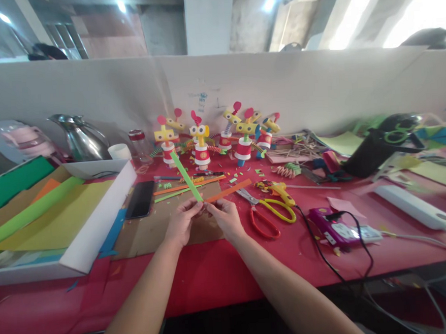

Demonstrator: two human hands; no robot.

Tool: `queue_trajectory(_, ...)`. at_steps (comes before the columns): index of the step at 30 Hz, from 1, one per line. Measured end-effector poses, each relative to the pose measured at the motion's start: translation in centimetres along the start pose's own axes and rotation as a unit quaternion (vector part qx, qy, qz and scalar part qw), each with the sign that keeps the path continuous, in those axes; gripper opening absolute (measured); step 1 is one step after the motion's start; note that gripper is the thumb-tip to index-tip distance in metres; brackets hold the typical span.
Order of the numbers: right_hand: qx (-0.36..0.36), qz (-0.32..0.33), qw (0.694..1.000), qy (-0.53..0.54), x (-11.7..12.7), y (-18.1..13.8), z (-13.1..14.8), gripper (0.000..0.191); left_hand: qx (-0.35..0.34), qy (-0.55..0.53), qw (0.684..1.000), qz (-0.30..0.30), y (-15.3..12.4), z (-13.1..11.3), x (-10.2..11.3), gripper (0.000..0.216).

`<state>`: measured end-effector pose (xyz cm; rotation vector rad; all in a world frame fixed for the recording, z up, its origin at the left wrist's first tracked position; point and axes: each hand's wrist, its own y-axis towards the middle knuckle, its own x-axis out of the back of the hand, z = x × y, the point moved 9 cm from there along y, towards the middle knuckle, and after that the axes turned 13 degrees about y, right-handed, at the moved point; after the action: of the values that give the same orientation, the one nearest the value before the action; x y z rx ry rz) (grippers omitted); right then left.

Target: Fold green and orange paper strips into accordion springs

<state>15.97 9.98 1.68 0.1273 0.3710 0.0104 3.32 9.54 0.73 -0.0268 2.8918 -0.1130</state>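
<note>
Over a sheet of brown cardboard [140,239], my two hands meet with their fingertips pinched together. My left hand [184,219] is closed on the lower end of a green paper strip [185,174], which points up and away to the left. In my right hand [226,216] is the near end of an orange paper strip [232,189], reaching out to the right. The two strip ends meet between my fingers, which partly hide the joint. Behind the hands, more orange strips [167,190] and green strips [169,195] lie beside a yellow paper coil [193,179].
Red-and-yellow handled scissors [264,215] and a yellow glue gun [281,191] lie to the right, near a purple power strip [332,228] with cables. Several paper robot figures [201,153] stand behind. At left are a phone [140,199] and a white box [97,231] of coloured paper.
</note>
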Motion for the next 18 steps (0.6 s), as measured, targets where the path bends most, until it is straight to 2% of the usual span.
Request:
queue_trajectory(6,0.003,0.022,0.999,-0.023,-0.1,0.2,-0.7,0.02,0.026,0.029,0.999,-0.018,0.4,0.8,0.9,0.033)
queue_trajectory(12,0.095,0.035,0.987,-0.127,-0.1,0.1,1.1,0.012,0.019,0.043,0.999,-0.001,0.6,0.9,1.0,0.033)
queue_trajectory(18,0.041,0.056,0.996,-0.062,-0.5,0.1,0.1,0.017,0.025,0.016,0.999,-0.015,0.9,1.2,1.6,0.028)
